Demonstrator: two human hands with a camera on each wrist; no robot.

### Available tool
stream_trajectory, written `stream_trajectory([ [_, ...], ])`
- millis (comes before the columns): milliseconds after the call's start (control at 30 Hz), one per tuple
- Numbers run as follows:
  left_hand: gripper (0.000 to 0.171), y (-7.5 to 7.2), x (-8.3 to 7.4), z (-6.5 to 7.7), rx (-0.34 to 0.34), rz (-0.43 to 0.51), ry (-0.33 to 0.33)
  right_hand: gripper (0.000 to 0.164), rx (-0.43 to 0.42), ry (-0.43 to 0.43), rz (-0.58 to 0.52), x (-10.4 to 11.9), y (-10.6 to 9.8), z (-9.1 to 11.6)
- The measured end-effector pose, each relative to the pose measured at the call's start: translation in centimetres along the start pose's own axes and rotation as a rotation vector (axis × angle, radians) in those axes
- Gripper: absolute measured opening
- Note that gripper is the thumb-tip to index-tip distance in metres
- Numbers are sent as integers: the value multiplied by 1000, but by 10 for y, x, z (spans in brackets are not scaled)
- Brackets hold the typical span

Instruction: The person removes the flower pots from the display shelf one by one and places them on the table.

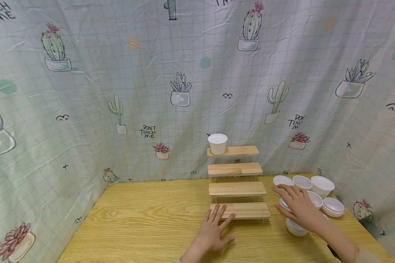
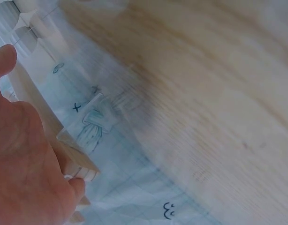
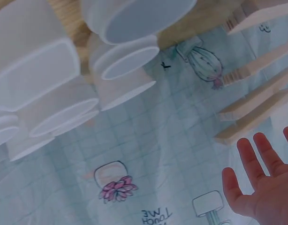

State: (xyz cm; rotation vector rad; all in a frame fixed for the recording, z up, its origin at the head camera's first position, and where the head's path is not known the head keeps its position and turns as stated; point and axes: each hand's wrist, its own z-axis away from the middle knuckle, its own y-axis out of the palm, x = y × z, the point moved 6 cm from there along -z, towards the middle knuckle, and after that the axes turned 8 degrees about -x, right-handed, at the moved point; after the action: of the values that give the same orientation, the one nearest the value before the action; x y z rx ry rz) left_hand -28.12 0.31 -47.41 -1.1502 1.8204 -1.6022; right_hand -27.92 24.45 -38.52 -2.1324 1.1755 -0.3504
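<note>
A tiered wooden rack (image 1: 250,210) with stepped planks stands on the table. My left hand (image 1: 212,231) is spread at the front left of it, fingertips at the lowest plank. In the left wrist view, a fingertip of that hand (image 2: 29,164) meets the end of a plank (image 2: 80,164). One white cup (image 1: 218,147) stands upright at the left of the top plank. Over a group of white cups and bowls (image 1: 322,187) is my right hand (image 1: 303,212), holding nothing and partly hiding them. Its fingers (image 3: 249,157) are spread apart in the right wrist view.
At the group's right edge sits a low white bowl (image 1: 333,207), and another white container (image 1: 296,228) is nearest the front. The yellow wood-grain table (image 1: 145,219) extends left of the rack. A cactus-print curtain (image 1: 145,91) hangs behind and along the sides.
</note>
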Motion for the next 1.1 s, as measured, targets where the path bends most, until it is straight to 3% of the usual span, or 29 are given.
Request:
stream_trajectory([
  [333,64,5,1,-1,-23,22,-1,48,-15,-34,10,11,5,-26],
  [633,64,7,1,-2,-9,-14,-5,47,-46,-78,-1,20,5,-50],
  [1100,65,8,1,-3,-1,7,-11,46,-66,-148,-10,33,13,-89],
])
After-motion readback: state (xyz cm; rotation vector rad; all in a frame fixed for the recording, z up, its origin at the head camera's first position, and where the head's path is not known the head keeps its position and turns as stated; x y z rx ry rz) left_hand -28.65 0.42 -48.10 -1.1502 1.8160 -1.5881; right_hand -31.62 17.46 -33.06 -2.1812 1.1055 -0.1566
